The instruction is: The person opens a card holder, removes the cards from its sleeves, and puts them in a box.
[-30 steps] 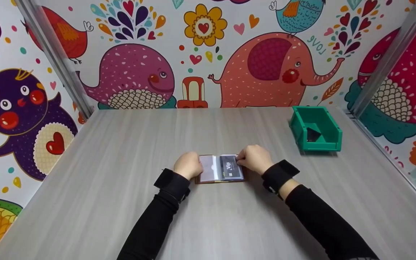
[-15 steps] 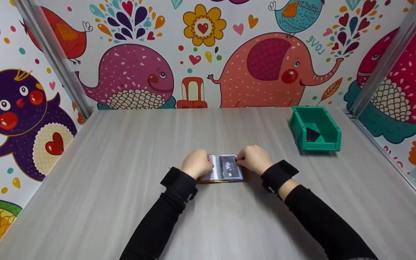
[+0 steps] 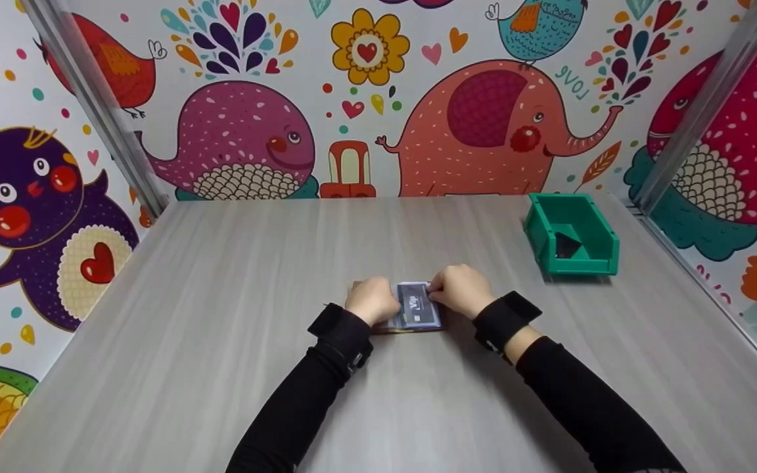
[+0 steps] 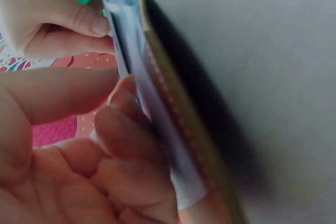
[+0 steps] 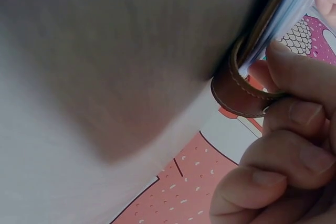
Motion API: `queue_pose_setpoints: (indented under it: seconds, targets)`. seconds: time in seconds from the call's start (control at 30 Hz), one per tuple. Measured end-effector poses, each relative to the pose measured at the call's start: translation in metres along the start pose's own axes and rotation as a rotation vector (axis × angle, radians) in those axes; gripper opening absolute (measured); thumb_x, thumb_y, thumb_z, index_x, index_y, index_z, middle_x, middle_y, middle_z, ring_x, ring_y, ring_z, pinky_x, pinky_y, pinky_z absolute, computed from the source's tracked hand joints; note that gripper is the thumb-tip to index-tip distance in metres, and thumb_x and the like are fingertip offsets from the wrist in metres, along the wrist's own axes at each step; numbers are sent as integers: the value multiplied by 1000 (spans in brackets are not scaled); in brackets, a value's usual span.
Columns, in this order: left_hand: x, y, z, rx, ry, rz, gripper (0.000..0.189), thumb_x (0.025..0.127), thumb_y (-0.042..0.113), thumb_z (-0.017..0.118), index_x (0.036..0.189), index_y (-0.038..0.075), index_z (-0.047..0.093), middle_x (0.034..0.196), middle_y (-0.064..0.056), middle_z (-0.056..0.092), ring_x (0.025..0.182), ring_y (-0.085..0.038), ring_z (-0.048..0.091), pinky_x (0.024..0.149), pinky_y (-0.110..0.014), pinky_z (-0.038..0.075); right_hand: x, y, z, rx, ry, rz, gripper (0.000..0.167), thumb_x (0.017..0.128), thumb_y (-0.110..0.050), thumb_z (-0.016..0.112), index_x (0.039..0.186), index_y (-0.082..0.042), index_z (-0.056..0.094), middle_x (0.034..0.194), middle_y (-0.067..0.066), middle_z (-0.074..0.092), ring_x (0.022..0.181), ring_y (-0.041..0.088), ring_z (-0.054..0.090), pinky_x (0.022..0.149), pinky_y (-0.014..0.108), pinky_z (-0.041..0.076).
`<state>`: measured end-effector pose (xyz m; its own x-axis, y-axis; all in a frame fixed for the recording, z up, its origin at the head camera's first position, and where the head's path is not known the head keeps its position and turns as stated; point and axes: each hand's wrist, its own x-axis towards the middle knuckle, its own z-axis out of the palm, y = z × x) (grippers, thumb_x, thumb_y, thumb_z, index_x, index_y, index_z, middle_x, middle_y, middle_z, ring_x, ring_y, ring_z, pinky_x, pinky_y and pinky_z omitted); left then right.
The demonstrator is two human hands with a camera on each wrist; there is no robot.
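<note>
A brown card holder (image 3: 411,330) with clear sleeves lies spread on the table, and a dark card marked "Vip" (image 3: 419,305) shows on its right half. My right hand (image 3: 464,289) pinches the right edge between thumb and index finger. Beneath those fingers a brown stitched strap (image 5: 236,90) bends out in the right wrist view. My left hand (image 3: 373,300) is over the left half, mostly covering it. Seen from the left wrist, its fingers (image 4: 128,129) are curled, with thumb and index tips right at the sleeves; I cannot tell whether they pinch one.
A green plastic bin (image 3: 573,266) with a dark piece (image 3: 568,246) inside stands at the back right of the wood-grain table (image 3: 253,263). Walls printed with cartoon animals rise behind and at both sides, joined by metal posts (image 3: 99,105).
My left hand has moved right from the card holder's left edge across the left half to beside the card. The right hand has kept its hold at the right edge.
</note>
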<state>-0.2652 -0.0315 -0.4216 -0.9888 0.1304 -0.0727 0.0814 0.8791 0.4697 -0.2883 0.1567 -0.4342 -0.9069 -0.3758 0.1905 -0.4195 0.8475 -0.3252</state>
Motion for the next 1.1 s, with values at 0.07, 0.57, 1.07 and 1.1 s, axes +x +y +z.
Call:
queue_pose_setpoints:
  seconds: [0.07, 0.57, 1.07, 1.1]
  targets:
    - [1, 0, 1, 15, -4, 11, 8, 77, 9, 66, 72, 9, 60, 80, -5, 64, 75, -24, 55, 83, -43, 46, 0, 0, 0, -2, 1, 6, 9, 81, -13, 81, 89, -11, 81, 90, 4, 75, 83, 25, 70, 74, 42, 54]
    - [3, -2, 2, 9, -25, 34, 12, 78, 15, 71, 80, 5, 66, 82, -6, 66, 73, -22, 54, 94, -43, 38, 0, -1, 1, -15, 6, 3, 9, 81, -13, 81, 89, -10, 81, 91, 4, 75, 84, 26, 70, 75, 42, 54]
    - [4, -2, 5, -1, -3, 3, 27, 81, 26, 75, 90, 0, 70, 95, -12, 70, 86, -28, 60, 96, -44, 38, 0, -4, 0, -10, 2, 21, 6, 82, -13, 81, 85, -8, 80, 89, 4, 75, 83, 25, 69, 75, 41, 54]
    - [4, -2, 5, -6, -4, -3, 28, 81, 26, 75, 91, 1, 70, 96, -11, 70, 86, -28, 60, 96, -44, 38, 0, -4, 0, -12, 2, 20, 6, 82, -14, 81, 85, -8, 80, 89, 4, 75, 83, 25, 69, 75, 41, 54]
